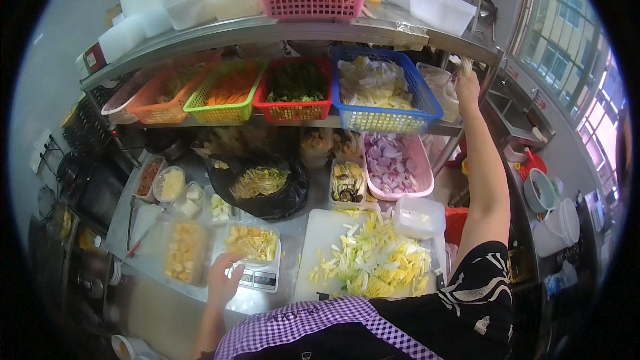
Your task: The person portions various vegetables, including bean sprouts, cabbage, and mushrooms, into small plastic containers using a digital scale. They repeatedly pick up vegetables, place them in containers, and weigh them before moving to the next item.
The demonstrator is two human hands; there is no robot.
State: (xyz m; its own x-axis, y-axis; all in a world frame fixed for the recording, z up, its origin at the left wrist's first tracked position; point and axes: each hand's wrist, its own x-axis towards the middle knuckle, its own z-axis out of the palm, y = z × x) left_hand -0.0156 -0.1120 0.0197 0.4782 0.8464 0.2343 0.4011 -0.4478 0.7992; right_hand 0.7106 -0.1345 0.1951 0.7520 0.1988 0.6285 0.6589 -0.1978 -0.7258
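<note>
My left hand is beside a digital kitchen scale, fingers slightly apart near the rim of a clear plastic container of bean sprouts and yellow pieces, which stands on the scale. My right arm reaches up to the shelf's right end, where my right hand grips a pale, thin bunch that I cannot identify, above a clear tub. Chopped yellow-green cabbage covers much of a white cutting board. A lidded-looking clear container rests at the board's back right corner.
Blue, red and green baskets of vegetables line the shelf. Below stand a pink basket of sliced onions, a black bag of sprouts and a tub of yellow cubes. A knife handle lies by the board.
</note>
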